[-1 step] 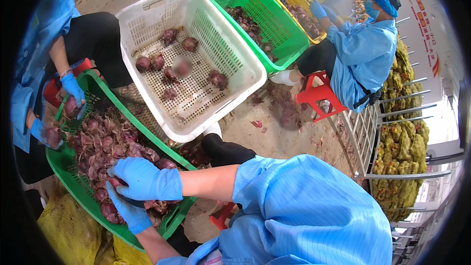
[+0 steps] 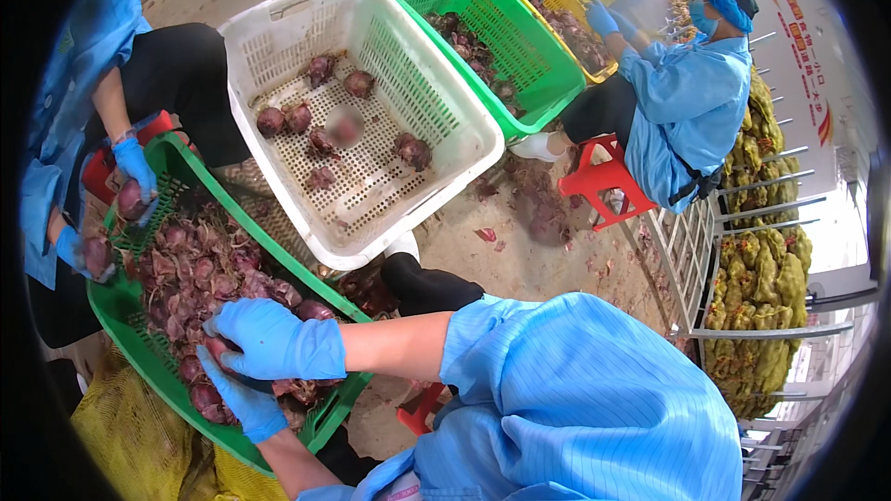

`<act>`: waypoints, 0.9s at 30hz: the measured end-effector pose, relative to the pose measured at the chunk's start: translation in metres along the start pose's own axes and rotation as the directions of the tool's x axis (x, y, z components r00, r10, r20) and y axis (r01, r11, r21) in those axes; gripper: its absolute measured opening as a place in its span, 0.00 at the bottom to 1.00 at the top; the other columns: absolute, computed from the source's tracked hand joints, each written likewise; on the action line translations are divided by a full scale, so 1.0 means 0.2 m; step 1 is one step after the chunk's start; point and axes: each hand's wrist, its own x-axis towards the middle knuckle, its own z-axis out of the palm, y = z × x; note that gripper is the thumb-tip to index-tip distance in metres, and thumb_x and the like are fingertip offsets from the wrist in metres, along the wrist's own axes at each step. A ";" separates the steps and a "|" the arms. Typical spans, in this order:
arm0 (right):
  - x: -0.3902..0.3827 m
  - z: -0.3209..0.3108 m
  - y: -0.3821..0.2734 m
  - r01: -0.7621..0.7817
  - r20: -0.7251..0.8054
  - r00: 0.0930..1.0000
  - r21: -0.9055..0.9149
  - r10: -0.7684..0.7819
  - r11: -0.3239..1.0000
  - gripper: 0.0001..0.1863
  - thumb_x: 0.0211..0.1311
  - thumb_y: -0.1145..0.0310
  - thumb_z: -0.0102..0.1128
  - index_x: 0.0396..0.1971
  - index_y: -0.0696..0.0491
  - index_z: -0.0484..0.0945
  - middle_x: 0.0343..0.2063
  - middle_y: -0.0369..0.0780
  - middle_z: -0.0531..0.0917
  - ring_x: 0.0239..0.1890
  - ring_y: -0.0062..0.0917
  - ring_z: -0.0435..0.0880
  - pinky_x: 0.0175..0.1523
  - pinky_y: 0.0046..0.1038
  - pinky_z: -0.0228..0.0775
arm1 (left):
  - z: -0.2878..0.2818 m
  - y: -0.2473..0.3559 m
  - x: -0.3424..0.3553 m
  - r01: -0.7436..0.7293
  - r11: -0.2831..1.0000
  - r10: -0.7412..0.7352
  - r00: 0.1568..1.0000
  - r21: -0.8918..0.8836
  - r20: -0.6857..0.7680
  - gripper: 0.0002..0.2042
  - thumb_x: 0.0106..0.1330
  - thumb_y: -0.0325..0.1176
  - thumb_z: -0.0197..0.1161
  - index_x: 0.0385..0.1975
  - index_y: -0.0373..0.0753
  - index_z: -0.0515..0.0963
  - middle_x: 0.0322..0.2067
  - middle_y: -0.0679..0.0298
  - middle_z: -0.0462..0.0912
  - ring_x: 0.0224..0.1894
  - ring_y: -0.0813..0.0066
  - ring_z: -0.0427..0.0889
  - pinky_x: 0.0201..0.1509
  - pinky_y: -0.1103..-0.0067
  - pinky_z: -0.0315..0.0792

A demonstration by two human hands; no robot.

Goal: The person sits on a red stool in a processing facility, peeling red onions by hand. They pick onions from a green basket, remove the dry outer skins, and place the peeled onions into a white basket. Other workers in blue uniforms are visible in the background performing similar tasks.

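A red onion [image 2: 218, 347] is held between my two blue-gloved hands, low over the green basket [image 2: 246, 213]. My right hand [image 2: 269, 339] curls round it from above, fingers bent and closed. From below, my left hand [image 2: 243, 399] presses against the same onion, and part of its grip is hidden behind the right hand. Heaped red onions with loose dry skins [image 2: 200, 269] fill the basket under and beyond my hands.
Beyond stands a white crate [image 2: 371, 246] with several onions; behind it are a green crate [image 2: 548, 97] and a yellow crate [image 2: 608, 70]. At left, a co-worker's gloved hands [image 2: 136, 172] hold onions over my basket. Another person sits on a red stool [image 2: 599, 176]. Filled net sacks [image 2: 756, 306] are stacked right.
The co-worker's hands at the left have shifted slightly with their onions. My left hand's fingertips have edged a little to the left; my right hand looks unmoved.
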 end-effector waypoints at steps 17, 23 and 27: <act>0.01 -0.07 0.00 0.006 -0.016 1.000 -0.186 -0.009 0.983 0.17 0.52 0.56 0.54 0.29 0.57 0.74 0.23 0.47 0.77 0.27 0.43 0.78 0.32 0.41 0.69 | -0.20 -0.13 0.10 -0.040 0.995 0.030 0.993 0.086 0.116 0.34 0.64 0.59 0.37 0.66 0.46 0.48 0.65 0.59 0.51 0.66 0.62 0.52 0.68 0.65 0.46; 0.04 0.01 0.03 0.139 -0.044 0.987 -0.253 -0.155 0.957 0.08 0.40 0.63 0.58 0.16 0.53 0.79 0.18 0.47 0.78 0.23 0.39 0.80 0.26 0.40 0.71 | -0.16 -0.09 0.07 0.239 0.965 -0.186 0.916 -0.111 0.356 0.25 0.67 0.49 0.40 0.59 0.41 0.62 0.59 0.60 0.65 0.60 0.63 0.64 0.65 0.65 0.55; 0.05 0.01 0.06 0.043 -0.240 0.971 0.224 0.012 0.974 0.08 0.54 0.73 0.53 0.34 0.55 0.79 0.31 0.46 0.81 0.35 0.35 0.81 0.41 0.30 0.73 | -0.04 -0.02 0.03 0.161 0.968 -0.130 0.978 -0.193 0.163 0.18 0.66 0.47 0.48 0.49 0.43 0.71 0.46 0.63 0.77 0.48 0.67 0.76 0.55 0.66 0.69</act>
